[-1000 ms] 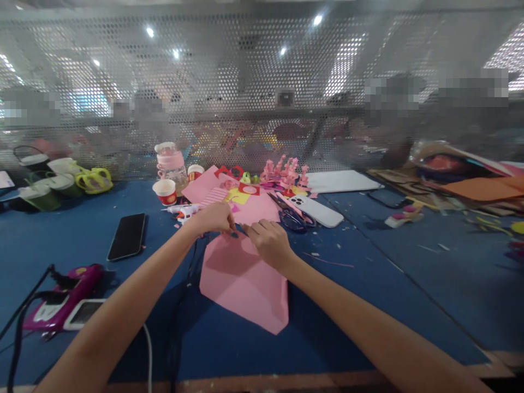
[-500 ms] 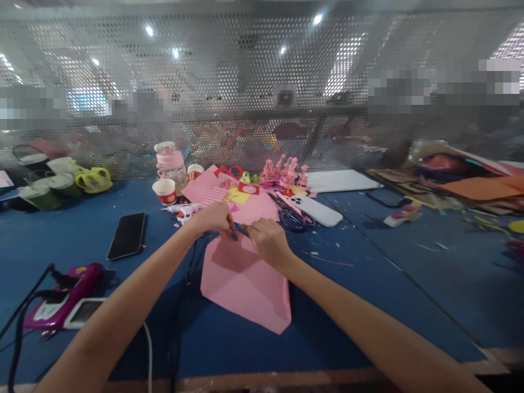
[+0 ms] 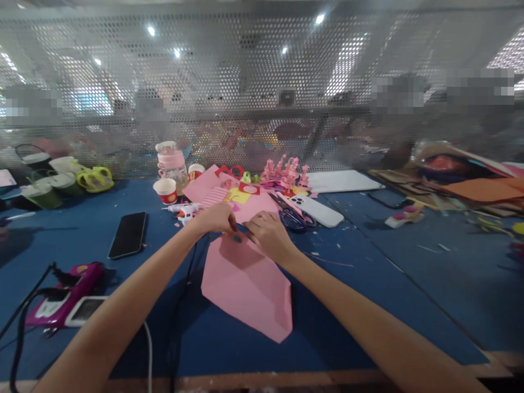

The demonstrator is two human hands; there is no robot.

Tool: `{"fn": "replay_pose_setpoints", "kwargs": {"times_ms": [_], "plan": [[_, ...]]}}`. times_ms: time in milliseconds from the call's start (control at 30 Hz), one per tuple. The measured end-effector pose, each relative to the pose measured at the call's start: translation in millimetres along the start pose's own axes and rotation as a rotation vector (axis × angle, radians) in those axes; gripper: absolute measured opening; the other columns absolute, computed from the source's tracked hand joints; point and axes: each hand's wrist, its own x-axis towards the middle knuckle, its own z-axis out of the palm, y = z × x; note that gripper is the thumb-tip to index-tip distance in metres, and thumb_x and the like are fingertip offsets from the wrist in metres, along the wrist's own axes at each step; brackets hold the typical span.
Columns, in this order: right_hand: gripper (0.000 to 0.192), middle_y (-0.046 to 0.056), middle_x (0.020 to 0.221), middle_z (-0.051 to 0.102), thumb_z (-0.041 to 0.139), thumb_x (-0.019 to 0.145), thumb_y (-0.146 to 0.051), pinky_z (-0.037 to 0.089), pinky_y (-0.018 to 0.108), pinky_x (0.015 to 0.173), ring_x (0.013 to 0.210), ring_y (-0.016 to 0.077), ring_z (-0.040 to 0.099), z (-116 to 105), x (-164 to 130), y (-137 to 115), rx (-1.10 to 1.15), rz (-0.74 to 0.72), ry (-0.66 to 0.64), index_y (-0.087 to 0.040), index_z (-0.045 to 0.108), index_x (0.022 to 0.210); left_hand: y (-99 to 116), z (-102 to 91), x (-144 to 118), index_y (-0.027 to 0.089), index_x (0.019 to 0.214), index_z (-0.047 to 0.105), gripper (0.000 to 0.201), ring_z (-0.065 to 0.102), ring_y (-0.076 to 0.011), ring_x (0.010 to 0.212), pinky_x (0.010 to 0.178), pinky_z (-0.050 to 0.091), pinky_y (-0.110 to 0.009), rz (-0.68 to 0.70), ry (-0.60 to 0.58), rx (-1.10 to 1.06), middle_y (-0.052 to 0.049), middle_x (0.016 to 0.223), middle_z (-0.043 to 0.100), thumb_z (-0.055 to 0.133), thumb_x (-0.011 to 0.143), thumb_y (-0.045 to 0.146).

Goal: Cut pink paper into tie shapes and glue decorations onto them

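Note:
A large sheet of pink paper (image 3: 248,286) with cut corners lies on the blue table in front of me. Both hands are at its far edge. My left hand (image 3: 221,219) pinches that edge at the upper left, fingers bent downward, beside a small dark green spot on the paper. My right hand (image 3: 270,234) is closed over the edge just to the right, its fingers curled and its thumb side toward the left hand. The fingertips hide the bit of edge between them. Just beyond the hands lies more pink paper (image 3: 262,205) with yellow and red pieces.
Right of the hands lie dark-handled scissors (image 3: 292,220) and a white phone (image 3: 321,212). A glue gun (image 3: 186,212), paper cup (image 3: 165,191) and bottle (image 3: 172,164) stand beyond my left arm. A black phone (image 3: 128,234) and a purple power strip (image 3: 67,295) with cables are left.
The near corner of the pink paper has shifted slightly toward me. Both hands stay at its far edge, with the right fingers moved a little. A pen-like thing has appeared at the far left.

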Motion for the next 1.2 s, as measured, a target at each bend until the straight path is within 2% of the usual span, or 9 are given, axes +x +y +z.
{"fn": "replay_pose_setpoints", "kwargs": {"times_ms": [100, 267, 433, 533, 700, 1033, 1200], "plan": [[0.022, 0.009, 0.096, 0.062, 0.052, 0.079, -0.023, 0.026, 0.034, 0.079, 0.094, 0.0226, 0.045, -11, 1, 0, 0.038, -0.024, -0.1, -0.013, 0.06, 0.097, 9, -0.4, -4, 0.013, 0.077, 0.071, 0.021, 0.052, -0.0103, 0.052, 0.051, 0.035, -0.019, -0.01, 0.013, 0.036, 0.001, 0.054, 0.062, 0.066, 0.058, 0.017], [0.029, 0.012, 0.095, 0.06, 0.052, 0.076, -0.03, 0.031, 0.032, 0.074, 0.091, 0.0241, 0.047, -24, 1, -2, 0.13, 0.027, -0.271, -0.009, 0.057, 0.095, 16, 6.7, -1, 0.013, 0.077, 0.067, 0.022, 0.055, -0.0122, 0.058, 0.053, 0.036, -0.02, 0.045, 0.085, 0.1, 0.001, 0.059, 0.062, 0.063, 0.056, 0.009], [0.029, 0.011, 0.095, 0.061, 0.041, 0.087, -0.034, 0.031, 0.03, 0.071, 0.088, 0.0206, 0.05, -18, 5, 1, 0.121, 0.106, -0.332, -0.012, 0.058, 0.09, 9, 20.8, 8, 0.012, 0.086, 0.058, 0.027, 0.057, -0.0129, 0.06, 0.054, 0.037, -0.02, 0.122, 0.164, 0.006, 0.001, 0.061, 0.061, 0.058, 0.06, 0.006], [0.024, 0.01, 0.095, 0.063, 0.042, 0.088, -0.028, 0.029, 0.03, 0.068, 0.089, 0.0215, 0.051, -11, 7, 3, 0.012, 0.071, -0.375, -0.012, 0.059, 0.093, 7, 26.6, 11, 0.012, 0.094, 0.052, 0.032, 0.058, -0.0142, 0.061, 0.055, 0.039, -0.021, 0.185, 0.212, -0.041, 0.001, 0.061, 0.06, 0.056, 0.062, 0.006], [0.019, 0.007, 0.088, 0.067, 0.045, 0.086, -0.021, 0.026, 0.03, 0.066, 0.086, 0.0188, 0.054, -7, 9, 5, 0.011, 0.014, -0.38, -0.015, 0.063, 0.09, 9, 28.6, 9, 0.011, 0.1, 0.046, 0.039, 0.059, -0.0157, 0.06, 0.055, 0.04, -0.023, 0.17, 0.214, -0.058, 0.001, 0.059, 0.058, 0.055, 0.063, 0.005], [0.019, 0.004, 0.083, 0.069, 0.052, 0.083, -0.026, 0.031, 0.025, 0.067, 0.08, 0.0152, 0.056, -14, 13, 7, 0.228, 0.025, -0.408, -0.016, 0.067, 0.076, 11, 27.7, 8, 0.011, 0.099, 0.048, 0.043, 0.059, -0.0149, 0.059, 0.053, 0.039, -0.021, 0.164, 0.201, -0.1, 0.003, 0.055, 0.058, 0.059, 0.058, 0.007], [0.016, 0.005, 0.08, 0.069, 0.058, 0.079, -0.029, 0.034, 0.023, 0.067, 0.08, 0.0146, 0.058, -13, 12, 9, 0.307, 0.08, -0.392, -0.017, 0.068, 0.078, 10, 28.6, 9, 0.013, 0.099, 0.049, 0.045, 0.059, -0.0143, 0.06, 0.053, 0.039, -0.02, 0.172, 0.203, -0.109, 0.004, 0.056, 0.059, 0.062, 0.057, 0.008]]}}
